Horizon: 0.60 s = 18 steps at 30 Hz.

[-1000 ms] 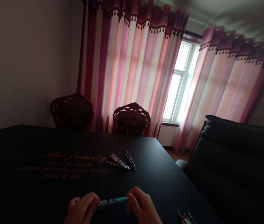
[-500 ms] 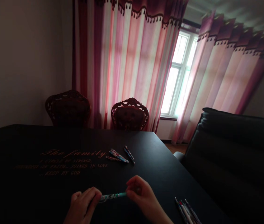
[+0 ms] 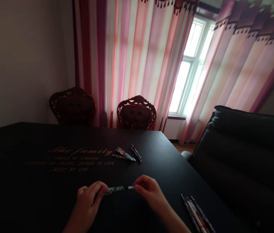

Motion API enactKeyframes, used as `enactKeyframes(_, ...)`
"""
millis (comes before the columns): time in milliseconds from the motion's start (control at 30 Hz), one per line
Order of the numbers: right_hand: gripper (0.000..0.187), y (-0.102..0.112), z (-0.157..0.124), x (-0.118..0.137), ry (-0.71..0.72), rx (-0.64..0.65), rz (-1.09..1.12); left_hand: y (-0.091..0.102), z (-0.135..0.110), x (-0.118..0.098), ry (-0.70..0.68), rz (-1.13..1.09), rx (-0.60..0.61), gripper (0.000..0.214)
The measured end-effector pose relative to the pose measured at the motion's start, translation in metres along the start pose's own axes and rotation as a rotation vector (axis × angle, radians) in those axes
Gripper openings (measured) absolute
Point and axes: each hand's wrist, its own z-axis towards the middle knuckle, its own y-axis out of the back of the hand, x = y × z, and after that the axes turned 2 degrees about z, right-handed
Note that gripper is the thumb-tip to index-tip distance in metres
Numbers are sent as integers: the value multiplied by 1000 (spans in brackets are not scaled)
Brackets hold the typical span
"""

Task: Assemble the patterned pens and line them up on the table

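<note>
Both my hands hold one patterned pen [image 3: 116, 189] level, just above the black table [image 3: 30, 181]. My left hand [image 3: 90, 197] is closed round its left end. My right hand [image 3: 146, 189] pinches the teal right end, where a short white piece shows between the barrel and my fingers. A small cluster of similar patterned pens [image 3: 126, 154] lies on the table beyond my hands. A second bunch of pens [image 3: 196, 215] lies by the table's right edge, near my right forearm.
Gold lettering [image 3: 79, 158] is printed on the tabletop. Two carved wooden chairs [image 3: 136, 113] stand at the far side, before pink and red curtains [image 3: 132, 58] and a bright window [image 3: 187, 74]. A dark padded chair back [image 3: 243, 155] stands to the right of the table.
The camera has tilted downward, so hands and pens sit higher in the picture. My right hand has slid to the pen's tip, and a white piece now shows there.
</note>
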Motion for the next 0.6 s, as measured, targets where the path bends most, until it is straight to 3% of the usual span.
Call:
enactKeyframes(133,37,20,4,4,44,-152,-101,8,5,5,-3,70,-102,31)
enactKeyframes(267,37,32,7,2,61,-199,-212,11,5,6,-89,182,-125,22)
enactKeyframes(400,37,28,5,4,74,-164,-211,10,4,5,-102,242,-74,17)
enactKeyframes(600,35,14,-2,13,76,-46,-91,9,4,8,-17,249,11,18)
